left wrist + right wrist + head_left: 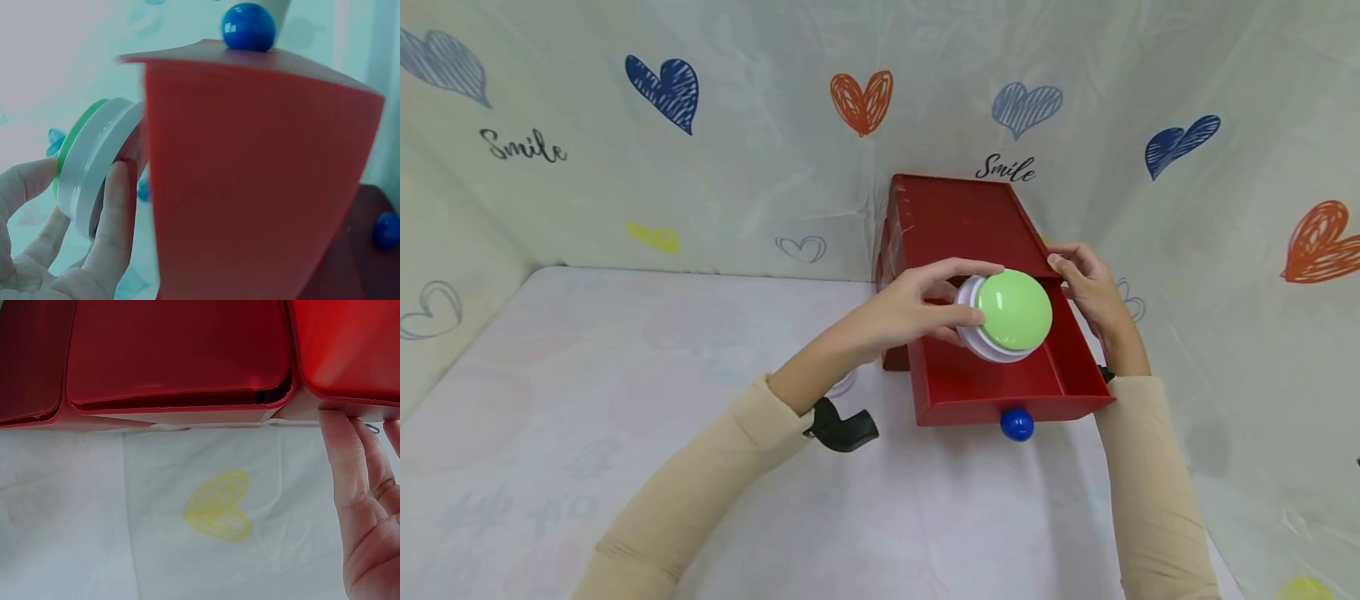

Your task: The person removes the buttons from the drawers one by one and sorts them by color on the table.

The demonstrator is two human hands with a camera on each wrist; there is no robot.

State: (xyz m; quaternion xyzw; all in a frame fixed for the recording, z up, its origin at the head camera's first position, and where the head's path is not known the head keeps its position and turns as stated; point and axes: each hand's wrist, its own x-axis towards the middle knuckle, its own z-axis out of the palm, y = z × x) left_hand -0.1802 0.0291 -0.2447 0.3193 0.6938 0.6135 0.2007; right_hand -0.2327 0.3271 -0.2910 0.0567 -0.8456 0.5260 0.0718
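Observation:
My left hand [917,308] holds a round push button with a white base and a green dome [1015,308] over the pulled-out drawer [985,375] of a red cabinet [962,221]. Thumb and fingers curl round the white rim, as the left wrist view also shows. The drawer has a blue ball knob [1017,424] and an inner divider near its right side. At the cabinet's upper right front edge, my right hand [1093,292] touches it. Straight fingers [344,450] rest against the red side in the right wrist view; part of that hand is out of frame there.
A white round rim [842,383] shows partly behind the left forearm on the white-covered table [625,417]. Behind the cabinet hangs a pale sheet [760,150] printed with hearts. Another blue knob [387,229] appears lower on the cabinet.

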